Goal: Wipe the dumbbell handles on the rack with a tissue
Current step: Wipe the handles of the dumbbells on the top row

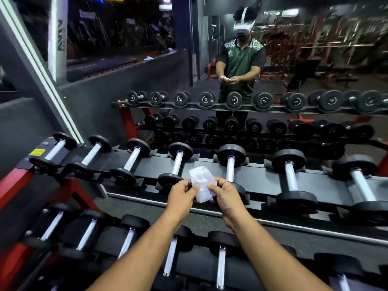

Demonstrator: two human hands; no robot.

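Note:
A crumpled white tissue (pixel 201 182) hangs between my two hands above the top shelf of the dumbbell rack (pixel 258 181). My left hand (pixel 182 195) pinches its left edge and my right hand (pixel 225 196) pinches its right side. Black dumbbells with shiny metal handles lie in a row on the top shelf; the nearest are one (pixel 178 162) just left of the tissue and one (pixel 230 170) just right of it. A lower shelf of dumbbells (pixel 170 257) runs under my forearms.
A wall mirror (pixel 273 70) stands behind the rack and reflects the dumbbells and a person holding the tissue. The rack's red frame (pixel 12 185) is at the left. A grey wall and a window frame rise at the upper left.

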